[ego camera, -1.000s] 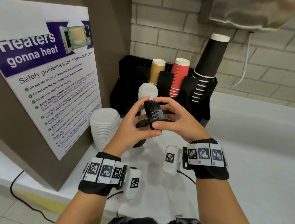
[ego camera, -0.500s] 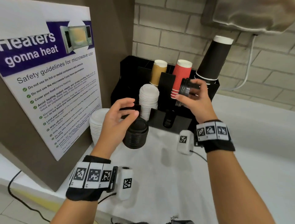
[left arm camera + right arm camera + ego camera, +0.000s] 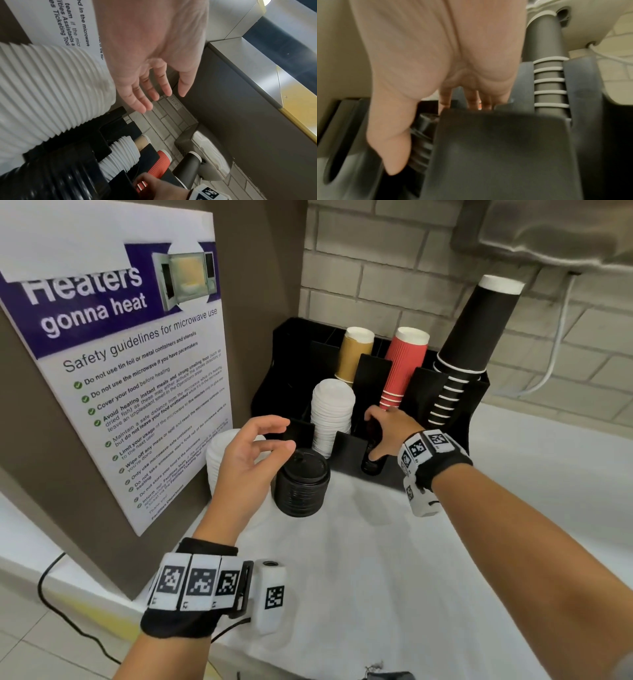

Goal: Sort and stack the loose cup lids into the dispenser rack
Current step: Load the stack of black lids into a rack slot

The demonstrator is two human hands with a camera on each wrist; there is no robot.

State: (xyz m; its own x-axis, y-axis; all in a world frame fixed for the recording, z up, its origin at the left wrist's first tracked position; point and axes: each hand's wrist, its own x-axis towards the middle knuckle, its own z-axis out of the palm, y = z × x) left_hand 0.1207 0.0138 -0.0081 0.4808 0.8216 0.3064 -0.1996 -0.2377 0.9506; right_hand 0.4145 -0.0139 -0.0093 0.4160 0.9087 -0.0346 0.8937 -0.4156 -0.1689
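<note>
Microwave safety poster [image 3: 113, 378] left; brick wall [image 3: 394, 268] behind

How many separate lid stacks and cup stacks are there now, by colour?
White lid stacks: 2
Black lid stacks: 2
Tan cup stacks: 1
Red cup stacks: 1
Black cup stacks: 1
Total: 7

Office pantry: microwave safety poster [image 3: 113, 378], cup rack [image 3: 442, 392].

The poster [image 3: 113, 378] reads "Heaters gonna heat".
</note>
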